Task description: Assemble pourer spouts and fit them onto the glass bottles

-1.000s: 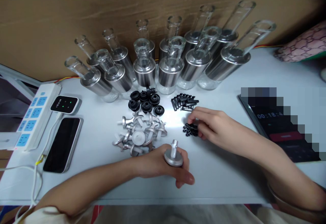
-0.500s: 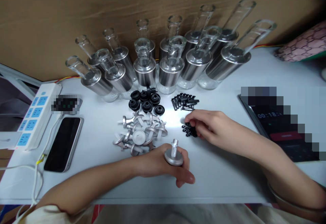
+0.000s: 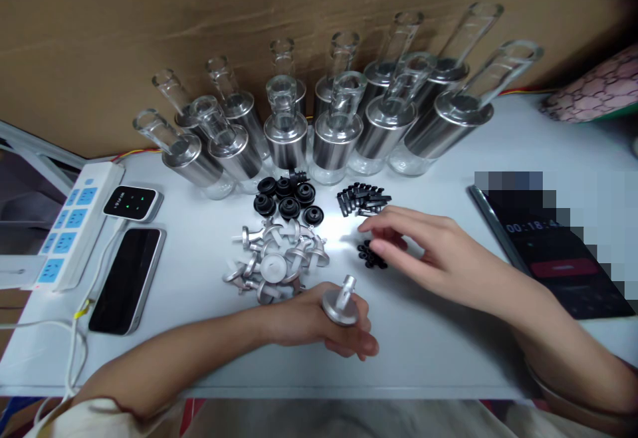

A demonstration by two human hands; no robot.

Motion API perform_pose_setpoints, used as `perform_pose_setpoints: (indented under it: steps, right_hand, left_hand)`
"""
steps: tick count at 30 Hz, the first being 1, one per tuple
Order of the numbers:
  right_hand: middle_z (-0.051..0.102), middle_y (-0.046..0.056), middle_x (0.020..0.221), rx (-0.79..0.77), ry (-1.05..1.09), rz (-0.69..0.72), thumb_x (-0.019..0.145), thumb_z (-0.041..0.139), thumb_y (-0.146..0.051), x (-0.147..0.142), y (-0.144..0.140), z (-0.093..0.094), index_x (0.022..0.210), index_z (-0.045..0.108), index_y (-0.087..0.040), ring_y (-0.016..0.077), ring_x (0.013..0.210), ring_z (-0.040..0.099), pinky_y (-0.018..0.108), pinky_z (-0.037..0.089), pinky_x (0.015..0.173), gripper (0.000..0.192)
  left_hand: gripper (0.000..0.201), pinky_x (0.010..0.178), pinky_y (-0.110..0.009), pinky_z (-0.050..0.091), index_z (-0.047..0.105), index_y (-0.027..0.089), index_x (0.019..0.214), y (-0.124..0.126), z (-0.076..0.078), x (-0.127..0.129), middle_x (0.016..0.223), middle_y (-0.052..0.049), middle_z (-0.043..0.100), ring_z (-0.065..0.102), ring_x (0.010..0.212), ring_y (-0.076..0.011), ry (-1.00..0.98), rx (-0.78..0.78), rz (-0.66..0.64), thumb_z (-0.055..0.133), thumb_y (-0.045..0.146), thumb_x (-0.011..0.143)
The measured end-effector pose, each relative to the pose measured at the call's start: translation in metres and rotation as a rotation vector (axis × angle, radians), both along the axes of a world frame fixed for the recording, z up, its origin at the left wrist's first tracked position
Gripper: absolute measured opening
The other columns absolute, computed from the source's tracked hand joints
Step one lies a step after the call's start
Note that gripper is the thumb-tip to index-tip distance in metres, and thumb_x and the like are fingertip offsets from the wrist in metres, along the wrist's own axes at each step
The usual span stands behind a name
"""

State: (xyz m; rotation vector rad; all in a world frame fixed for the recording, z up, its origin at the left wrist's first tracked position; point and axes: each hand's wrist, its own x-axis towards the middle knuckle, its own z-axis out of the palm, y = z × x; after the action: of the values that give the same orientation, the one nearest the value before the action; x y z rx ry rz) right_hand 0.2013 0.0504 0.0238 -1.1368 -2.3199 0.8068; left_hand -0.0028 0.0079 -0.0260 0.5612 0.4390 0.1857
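Fingers of the left hand (image 3: pixel 314 331) are wrapped about a metal piece (image 3: pixel 339 313), and I see its round disc facing up in the grip, the stem tipped slightly toward the right hand (image 3: pixel 438 255). On that right side I have thumb and forefinger spread, a clear gap between their tips. Just below those tips I find a cluster of black rings (image 3: pixel 373 262) on the white table (image 3: pixel 428 358); just beyond the forefinger lies a fanned group of black sticks (image 3: pixel 377 202). To the left of the held piece, just past the left wrist, I get a heap of metal and white spouts (image 3: pixel 273 267), with black stoppers (image 3: pixel 290 208) on its far side. Farther out from both grips I make out standing glass bottles (image 3: pixel 336 142) in metal sleeves. Well right of the right hand I read a running-style clock on a dark device (image 3: pixel 543 248); well left of the left hand rests a phone (image 3: pixel 127 282).
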Motion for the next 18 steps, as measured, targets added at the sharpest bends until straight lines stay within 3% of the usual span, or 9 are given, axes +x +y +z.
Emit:
perform_pose_setpoints:
  steps: [3,7,13,18]
  right_hand:
    - [0.064,0.005,0.089,-0.112,0.116,0.152,0.093,0.056,-0.033,-0.007,-0.007,0.004,0.107,0.061,-0.018,0.0154,0.075,0.06,0.026,0.049,0.068,0.021]
    - [0.064,0.004,0.085,-0.203,0.156,0.293,0.097,0.05,-0.027,-0.015,-0.013,0.004,0.1,0.064,-0.017,0.0129,0.075,0.06,0.023,0.047,0.069,0.018]
    - [0.054,-0.001,0.063,-0.116,0.127,0.32,0.097,0.043,-0.023,-0.022,-0.015,0.004,0.072,0.052,-0.018,0.0115,0.058,0.047,0.025,0.037,0.061,0.027]
    - [0.044,-0.006,0.049,0.008,0.176,0.227,0.091,0.045,-0.019,-0.024,-0.019,0.001,0.06,0.037,-0.02,0.0094,0.046,0.036,0.026,0.031,0.056,0.031]
  left_hand:
    - [0.055,0.067,-0.031,0.041,0.042,0.018,0.052,0.001,-0.001,0.001,0.042,0.01,0.038,0.031,0.043,-0.005,-0.023,-0.061,-0.028,0.088,0.048,0.055]
    - [0.053,0.061,-0.029,0.037,0.038,0.018,0.049,0.004,0.002,0.001,0.04,0.01,0.035,0.027,0.04,-0.004,-0.071,-0.078,-0.082,0.085,0.04,0.059]
    - [0.031,0.057,-0.028,0.037,0.047,0.018,0.057,0.001,0.007,0.002,0.039,0.011,0.033,0.025,0.038,-0.0038,-0.033,-0.061,-0.056,0.076,0.026,0.063]
    - [0.04,0.052,-0.028,0.034,0.042,0.018,0.044,-0.004,0.013,0.006,0.037,0.01,0.033,0.026,0.037,-0.0043,0.041,-0.033,0.032,0.077,0.028,0.062]
